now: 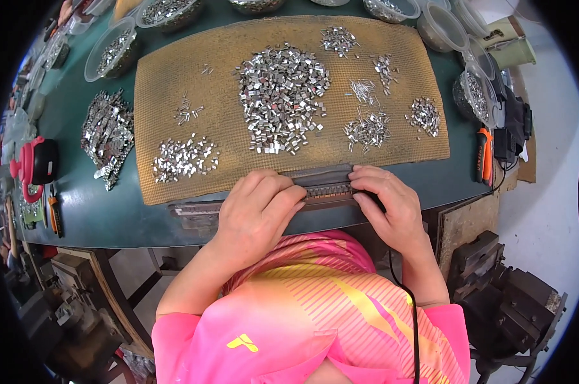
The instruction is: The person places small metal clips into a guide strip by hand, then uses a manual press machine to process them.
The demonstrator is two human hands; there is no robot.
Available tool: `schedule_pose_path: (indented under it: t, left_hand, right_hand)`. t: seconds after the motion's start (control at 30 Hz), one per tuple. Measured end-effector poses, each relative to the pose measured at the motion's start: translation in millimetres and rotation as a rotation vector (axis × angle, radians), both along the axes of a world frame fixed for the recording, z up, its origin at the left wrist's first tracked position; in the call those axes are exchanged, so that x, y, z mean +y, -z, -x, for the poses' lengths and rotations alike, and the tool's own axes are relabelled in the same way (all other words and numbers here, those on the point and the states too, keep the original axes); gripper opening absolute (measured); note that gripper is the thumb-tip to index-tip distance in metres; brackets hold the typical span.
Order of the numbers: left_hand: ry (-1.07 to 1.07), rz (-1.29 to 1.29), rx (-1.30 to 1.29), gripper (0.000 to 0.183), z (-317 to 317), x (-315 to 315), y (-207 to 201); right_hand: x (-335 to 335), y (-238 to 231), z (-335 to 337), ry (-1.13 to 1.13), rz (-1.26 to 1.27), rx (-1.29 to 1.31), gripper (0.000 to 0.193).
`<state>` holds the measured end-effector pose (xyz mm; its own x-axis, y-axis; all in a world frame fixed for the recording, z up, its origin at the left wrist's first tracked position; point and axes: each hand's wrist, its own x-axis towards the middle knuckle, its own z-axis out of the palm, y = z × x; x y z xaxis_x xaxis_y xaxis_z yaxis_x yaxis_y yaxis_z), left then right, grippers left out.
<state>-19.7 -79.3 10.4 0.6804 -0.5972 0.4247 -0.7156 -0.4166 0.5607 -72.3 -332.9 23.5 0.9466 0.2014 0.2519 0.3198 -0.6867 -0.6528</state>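
Observation:
A long dark metal bar [196,208] lies along the table's near edge, in front of the mat. Between my hands a row of small metal pieces [328,191] sits side by side in it. My left hand [254,214] is closed at the row's left end, thumb and fingertips together; anything pinched there is hidden. At the right end, my right hand [392,208] grips the bar, fingers over the top and thumb lower down. Something dark shows under its palm, too covered to name. A black cord [412,307] hangs below this hand.
A tan textured mat [225,51] carries a big pile of small metal pieces [280,99] and several smaller piles. Plastic bowls [113,48] ring its far side. Metal strips [107,131] lie left, near a red-black pot-shaped object [36,160]. Orange-handled pliers [483,153] lie right.

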Motion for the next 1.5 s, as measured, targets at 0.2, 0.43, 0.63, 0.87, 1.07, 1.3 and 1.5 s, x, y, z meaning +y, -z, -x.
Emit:
schedule_pose_path:
  t: [0.2,0.43,0.63,0.87,1.07,1.3,1.5]
  left_hand:
    - [0.032,0.09,0.117,0.037,-7.5,10.2,-6.4]
    - [-0.07,-0.136,0.068,0.041,-33.6,15.3,-19.3]
    - [0.057,-0.241,0.048,0.044,-34.8,4.4,-17.1]
    - [0.167,-0.204,0.115,0.044,-29.4,-0.2,-18.3]
    - [0.237,-0.106,0.165,0.041,-27.5,0.7,-17.5]
    - [0.068,-0.057,0.015,0.031,-53.9,5.9,-27.1]
    - [0.045,-0.146,-0.024,0.024,-66.6,-11.0,-24.7]
  right_hand:
    - [-0.8,-16.2,-13.4,-0.022,0.019,0.06,0.021]
    - [29.3,-19.0,-61.1,-0.091,0.254,-0.185,0.036]
    - [33.7,-3.4,-64.0,-0.157,0.334,-0.131,0.039]
    - [21.4,-10.4,-44.3,-0.209,0.306,-0.094,0.037]
    - [7.9,-13.4,-38.6,-0.206,0.205,-0.074,0.028]
    - [16.2,-5.9,-60.4,-0.015,0.19,-0.107,0.024]
    - [24.9,-2.7,-65.9,-0.009,0.35,-0.108,0.015]
